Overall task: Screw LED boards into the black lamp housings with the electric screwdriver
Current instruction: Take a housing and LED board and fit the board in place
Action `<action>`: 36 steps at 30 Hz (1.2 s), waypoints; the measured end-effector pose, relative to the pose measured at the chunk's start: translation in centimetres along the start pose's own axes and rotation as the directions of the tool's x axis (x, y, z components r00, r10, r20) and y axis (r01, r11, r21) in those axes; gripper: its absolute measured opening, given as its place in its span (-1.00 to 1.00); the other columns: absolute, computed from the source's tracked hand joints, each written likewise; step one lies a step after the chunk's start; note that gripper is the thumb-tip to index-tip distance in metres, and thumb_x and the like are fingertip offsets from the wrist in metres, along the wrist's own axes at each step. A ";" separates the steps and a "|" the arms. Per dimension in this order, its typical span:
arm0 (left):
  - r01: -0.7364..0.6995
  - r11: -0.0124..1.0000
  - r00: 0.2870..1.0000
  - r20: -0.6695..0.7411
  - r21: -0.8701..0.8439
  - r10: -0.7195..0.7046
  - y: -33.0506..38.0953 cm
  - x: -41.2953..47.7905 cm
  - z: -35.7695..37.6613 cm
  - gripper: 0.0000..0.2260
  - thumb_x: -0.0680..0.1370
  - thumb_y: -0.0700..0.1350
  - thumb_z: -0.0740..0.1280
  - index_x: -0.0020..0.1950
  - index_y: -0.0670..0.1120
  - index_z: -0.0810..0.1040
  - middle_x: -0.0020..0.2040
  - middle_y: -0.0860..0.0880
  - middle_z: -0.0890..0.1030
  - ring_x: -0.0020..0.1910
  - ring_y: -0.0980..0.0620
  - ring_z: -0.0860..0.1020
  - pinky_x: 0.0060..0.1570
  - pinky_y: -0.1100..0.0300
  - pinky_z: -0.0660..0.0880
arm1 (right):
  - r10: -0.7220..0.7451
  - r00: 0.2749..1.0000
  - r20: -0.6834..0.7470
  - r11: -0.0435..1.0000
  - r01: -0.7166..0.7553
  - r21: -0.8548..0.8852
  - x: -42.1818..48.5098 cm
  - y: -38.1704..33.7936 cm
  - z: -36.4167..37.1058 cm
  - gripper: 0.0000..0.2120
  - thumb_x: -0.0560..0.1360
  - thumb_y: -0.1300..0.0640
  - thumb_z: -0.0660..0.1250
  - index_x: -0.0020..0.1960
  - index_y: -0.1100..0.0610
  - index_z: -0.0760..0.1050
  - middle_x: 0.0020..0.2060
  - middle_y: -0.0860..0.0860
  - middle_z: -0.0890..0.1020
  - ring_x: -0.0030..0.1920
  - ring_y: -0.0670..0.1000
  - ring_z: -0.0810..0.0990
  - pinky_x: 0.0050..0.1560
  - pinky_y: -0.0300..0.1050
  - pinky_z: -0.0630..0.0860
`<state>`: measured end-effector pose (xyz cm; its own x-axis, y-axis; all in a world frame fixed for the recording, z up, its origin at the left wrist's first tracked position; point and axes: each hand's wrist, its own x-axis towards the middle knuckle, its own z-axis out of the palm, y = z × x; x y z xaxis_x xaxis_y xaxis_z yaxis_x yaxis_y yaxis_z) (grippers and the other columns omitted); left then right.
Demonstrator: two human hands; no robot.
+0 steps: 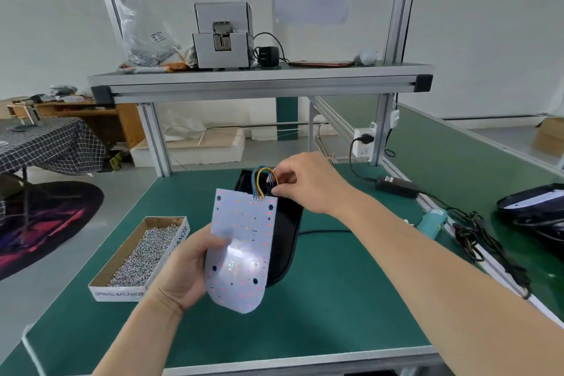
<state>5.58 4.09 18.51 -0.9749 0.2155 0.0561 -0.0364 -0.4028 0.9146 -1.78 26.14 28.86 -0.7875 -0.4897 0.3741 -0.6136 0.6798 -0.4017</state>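
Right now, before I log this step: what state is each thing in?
Housing, open, lying on mat.
Board, out of housing, tilted, held by left hand.
Wires, joined to board, pinched by right hand.
Screw box, open, holding many screws.
Screwdriver, lying unheld near mat's edge.

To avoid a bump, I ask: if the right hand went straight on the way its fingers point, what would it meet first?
The wires: the right hand seems to pinch them now. Just behind them is the far end of the housing, though depth is unclear.
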 end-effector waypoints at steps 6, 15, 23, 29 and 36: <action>-0.013 0.976 0.999 -0.031 0.216 0.020 0.6 1.0 1.4 -0.67 0.36 -0.23 0.33 0.09 -0.19 0.69 0.08 -0.25 0.69 -0.06 -0.16 0.69 -0.15 0.05 0.63 | -0.068 0.998 -0.014 0.980 0.064 -0.189 0.1 1.1 1.2 -0.83 0.50 0.27 0.36 -0.25 0.21 0.45 -0.27 0.10 0.56 -0.23 0.17 0.46 -0.18 -0.02 0.36; -0.119 0.779 0.990 0.129 0.616 0.049 1.8 0.5 2.2 -0.62 0.29 0.04 0.40 0.01 -0.11 0.74 0.20 0.11 0.54 0.15 -0.01 0.61 0.03 0.16 0.58 | -0.268 0.956 -0.121 0.933 0.226 -0.280 -0.3 3.0 0.5 -0.71 0.44 0.12 0.52 0.07 0.16 0.50 0.01 0.04 0.50 0.01 0.11 0.49 -0.09 0.08 0.50; -0.146 0.628 0.978 0.209 0.764 -0.028 2.7 0.4 3.4 -0.69 0.39 0.00 0.31 0.08 0.08 0.71 0.17 0.20 0.48 0.13 0.07 0.58 0.02 0.24 0.54 | 0.046 0.963 0.266 0.994 -0.019 -0.103 0.1 3.2 -1.3 -0.80 0.58 0.13 0.38 0.05 0.29 0.57 -0.13 0.19 0.65 -0.11 0.17 0.56 -0.05 0.02 0.43; -0.172 0.593 0.976 0.216 0.786 -0.003 2.9 0.9 5.1 -0.73 0.43 -0.12 0.30 0.05 0.01 0.70 0.15 0.19 0.42 0.05 0.15 0.57 -0.12 0.33 0.50 | 0.031 0.996 0.081 0.985 -0.016 -0.170 -0.5 3.1 -0.5 -0.82 0.50 0.16 0.34 -0.24 0.17 0.41 -0.36 0.14 0.55 -0.27 0.22 0.47 -0.17 0.14 0.55; -0.194 0.536 0.977 0.209 0.822 0.034 2.8 1.3 5.4 -0.74 0.43 -0.11 0.28 0.03 -0.04 0.69 0.23 0.18 0.39 0.10 0.03 0.56 0.00 0.10 0.55 | 0.016 0.999 0.043 0.999 -0.014 -0.034 -1.3 3.2 -0.2 -0.92 0.55 0.17 0.34 -0.05 0.18 0.48 -0.22 0.12 0.61 -0.17 0.23 0.54 -0.10 0.17 0.54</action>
<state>5.41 8.04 23.26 -0.9081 0.3830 0.1697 0.3505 0.4731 0.8083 -2.72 29.08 27.22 -0.7988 -0.5021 0.3313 -0.6000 0.7050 -0.3781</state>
